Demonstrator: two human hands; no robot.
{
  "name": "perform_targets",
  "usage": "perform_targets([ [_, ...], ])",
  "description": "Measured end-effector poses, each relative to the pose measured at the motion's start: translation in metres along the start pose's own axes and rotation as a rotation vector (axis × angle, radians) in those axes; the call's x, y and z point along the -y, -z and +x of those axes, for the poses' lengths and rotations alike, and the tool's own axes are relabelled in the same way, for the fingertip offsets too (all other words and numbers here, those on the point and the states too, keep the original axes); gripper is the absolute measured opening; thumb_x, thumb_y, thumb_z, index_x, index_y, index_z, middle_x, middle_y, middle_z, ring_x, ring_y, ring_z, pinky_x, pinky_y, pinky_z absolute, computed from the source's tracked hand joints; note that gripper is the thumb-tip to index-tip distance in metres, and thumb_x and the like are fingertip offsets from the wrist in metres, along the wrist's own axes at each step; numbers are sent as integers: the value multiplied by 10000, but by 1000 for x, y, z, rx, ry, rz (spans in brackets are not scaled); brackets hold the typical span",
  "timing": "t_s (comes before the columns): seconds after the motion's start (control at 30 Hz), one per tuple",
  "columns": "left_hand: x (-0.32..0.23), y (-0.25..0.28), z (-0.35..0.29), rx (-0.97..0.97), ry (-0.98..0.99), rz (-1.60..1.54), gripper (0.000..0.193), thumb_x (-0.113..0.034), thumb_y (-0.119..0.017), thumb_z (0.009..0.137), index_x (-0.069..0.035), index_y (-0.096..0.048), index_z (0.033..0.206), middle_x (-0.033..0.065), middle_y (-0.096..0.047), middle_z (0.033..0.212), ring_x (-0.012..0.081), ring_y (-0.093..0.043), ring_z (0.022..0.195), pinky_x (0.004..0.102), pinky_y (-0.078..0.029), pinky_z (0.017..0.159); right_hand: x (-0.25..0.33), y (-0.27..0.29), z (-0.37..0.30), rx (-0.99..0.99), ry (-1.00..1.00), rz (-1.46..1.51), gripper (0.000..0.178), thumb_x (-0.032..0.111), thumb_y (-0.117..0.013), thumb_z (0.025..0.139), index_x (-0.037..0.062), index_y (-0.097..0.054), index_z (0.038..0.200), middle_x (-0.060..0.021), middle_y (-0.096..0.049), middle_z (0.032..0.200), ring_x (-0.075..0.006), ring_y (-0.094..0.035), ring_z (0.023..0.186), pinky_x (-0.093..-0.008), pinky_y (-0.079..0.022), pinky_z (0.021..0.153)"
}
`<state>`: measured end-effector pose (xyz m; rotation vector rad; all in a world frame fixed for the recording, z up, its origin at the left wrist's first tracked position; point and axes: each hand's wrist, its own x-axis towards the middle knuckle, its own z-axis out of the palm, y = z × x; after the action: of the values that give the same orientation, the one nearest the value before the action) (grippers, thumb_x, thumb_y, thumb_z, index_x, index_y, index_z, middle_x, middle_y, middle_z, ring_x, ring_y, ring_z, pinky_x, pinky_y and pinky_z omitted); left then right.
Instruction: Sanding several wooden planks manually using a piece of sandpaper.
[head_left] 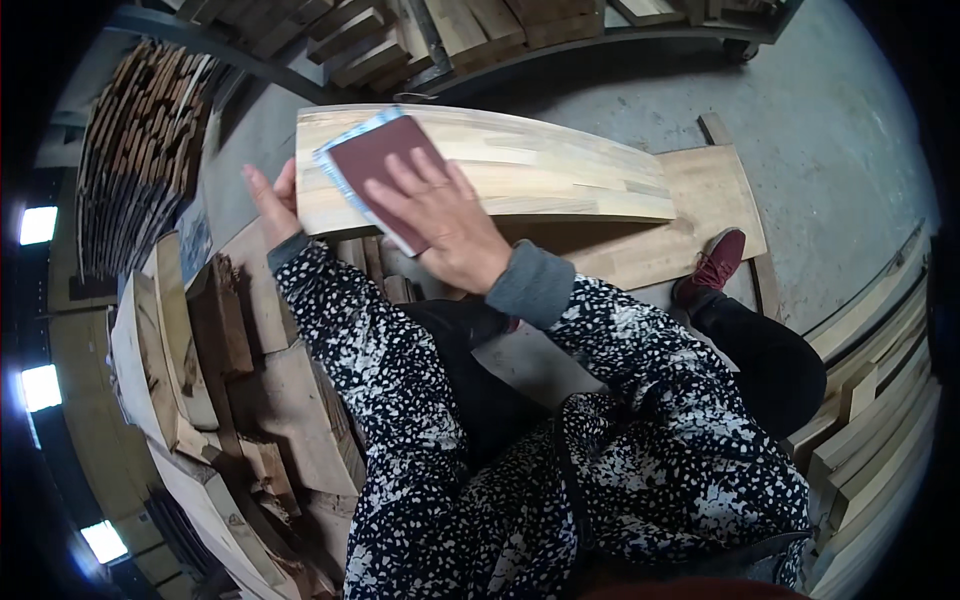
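A pale panel of glued wood strips (560, 165) lies tilted before me, its right end over a wider flat board (710, 190). My right hand (450, 225) lies flat with spread fingers on a red-brown sheet (375, 160), which looks like sandpaper with a blue-and-white edge underneath. That sheet rests on the panel's left part, slightly blurred. At the panel's left end, my left hand (272, 205) grips the edge, thumb pointing up and fingers curled against the wood; part of the fingers is hidden.
A metal-framed cart (600, 45) on casters carries wood blocks at the far side. Stacked thin slats (145, 150) stand at the far left. Rough boards (290, 410) lie along my left, and long planks (880, 420) at my right. My shoe (715, 262) is beside the flat board.
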<state>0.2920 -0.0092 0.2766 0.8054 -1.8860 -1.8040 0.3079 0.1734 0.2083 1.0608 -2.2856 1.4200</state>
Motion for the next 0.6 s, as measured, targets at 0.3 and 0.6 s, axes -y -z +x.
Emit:
perform_targets([
  [0.3,13,14,2,57,45,-93,845,-644,-390,739,104,-420,1130,158,-541,1035,189,-512,921,270,-388,826,-69,19,-49,171,-1,-215,657,148,-571,719,149,-257,1296,-173,-218,1336,-359,-177,1238,-455,-150,995],
  [0.6,13,6,18,89,-48,17,800,-600,-389,769,105,-402,1147,171,-519,1076,196,-487,972,261,-332,885,-290,87,-258,142,-555,-520,692,291,-563,762,-8,-202,1272,-278,-274,1251,-428,-272,1153,-460,-258,941],
])
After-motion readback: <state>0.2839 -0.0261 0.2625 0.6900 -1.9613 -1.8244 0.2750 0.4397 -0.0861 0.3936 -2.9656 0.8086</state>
